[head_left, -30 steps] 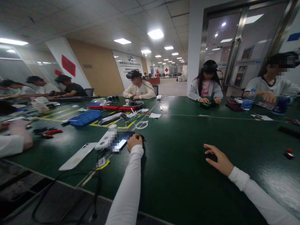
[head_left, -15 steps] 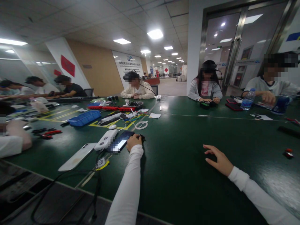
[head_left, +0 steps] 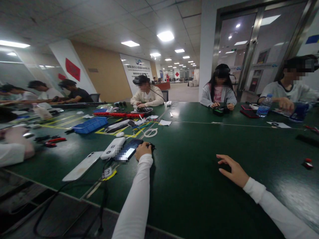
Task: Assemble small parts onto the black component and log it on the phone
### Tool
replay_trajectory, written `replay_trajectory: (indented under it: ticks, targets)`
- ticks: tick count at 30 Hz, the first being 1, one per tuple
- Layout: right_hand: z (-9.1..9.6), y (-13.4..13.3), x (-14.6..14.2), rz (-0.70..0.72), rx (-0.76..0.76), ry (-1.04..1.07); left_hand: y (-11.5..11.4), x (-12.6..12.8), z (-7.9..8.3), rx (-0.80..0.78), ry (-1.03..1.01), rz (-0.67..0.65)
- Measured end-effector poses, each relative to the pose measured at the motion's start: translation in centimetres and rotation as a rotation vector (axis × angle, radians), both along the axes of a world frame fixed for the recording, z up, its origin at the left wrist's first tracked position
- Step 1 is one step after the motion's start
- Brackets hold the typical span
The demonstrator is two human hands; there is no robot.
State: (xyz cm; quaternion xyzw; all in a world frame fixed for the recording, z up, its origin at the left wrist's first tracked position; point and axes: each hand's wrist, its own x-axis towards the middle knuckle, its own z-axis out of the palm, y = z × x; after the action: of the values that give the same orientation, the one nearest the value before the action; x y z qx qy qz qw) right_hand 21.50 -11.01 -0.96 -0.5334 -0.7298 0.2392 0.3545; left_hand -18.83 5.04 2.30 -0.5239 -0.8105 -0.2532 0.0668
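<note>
My left hand (head_left: 143,150) is closed, its fingers curled over a small black object (head_left: 152,146) that mostly hides beneath it. Right beside that hand lies a dark phone (head_left: 132,148) with a bright patch on its screen. A white power bank (head_left: 113,148) rests along the phone's left side, and a white phone (head_left: 82,167) lies farther left, face down. Over the green table (head_left: 184,172), my right hand (head_left: 233,170) is open, fingers apart and holding nothing. The nearest thing on its right is a small red and black object (head_left: 308,163).
A blue tray (head_left: 90,125), red-handled pliers (head_left: 56,141) and a coiled white cable (head_left: 150,133) lie to the left. Black cables (head_left: 48,207) hang over the front edge. Several people sit around the table; a water bottle (head_left: 264,106) stands at the right.
Both my hands stay practically where they were. Across the table, the person in the cream sweater has moved a hand forward to the items by the red strip.
</note>
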Motion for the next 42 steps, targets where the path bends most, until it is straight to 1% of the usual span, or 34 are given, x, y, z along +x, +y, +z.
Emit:
replay_trajectory:
  ticks: [5, 15, 26, 32, 36, 42]
  targets:
    - [-0.03, 0.05, -0.07, 0.003, 0.017, 0.001, -0.1, 0.25, 0.23, -0.004, -0.015, 0.023]
    - [-0.36, 0.13, 0.18, 0.004, -0.014, -0.009, 0.06, 0.28, 0.16, -0.003, 0.01, 0.06]
    - [-0.28, 0.04, 0.18, 0.01, -0.009, -0.012, -0.31, 0.52, 0.53, -0.037, 0.045, 0.045]
    - [-0.21, 0.07, 0.01, 0.009, 0.036, -0.016, 0.08, 0.29, 0.1, -0.04, 0.046, 0.046]
    - [0.07, -0.07, -0.06, 0.003, 0.015, -0.022, 0.36, 0.11, -0.25, -0.038, 0.058, 0.037]
    - [0.33, -0.16, -0.1, -0.001, -0.012, -0.039, 0.19, 0.36, -0.04, -0.047, 0.086, 0.03]
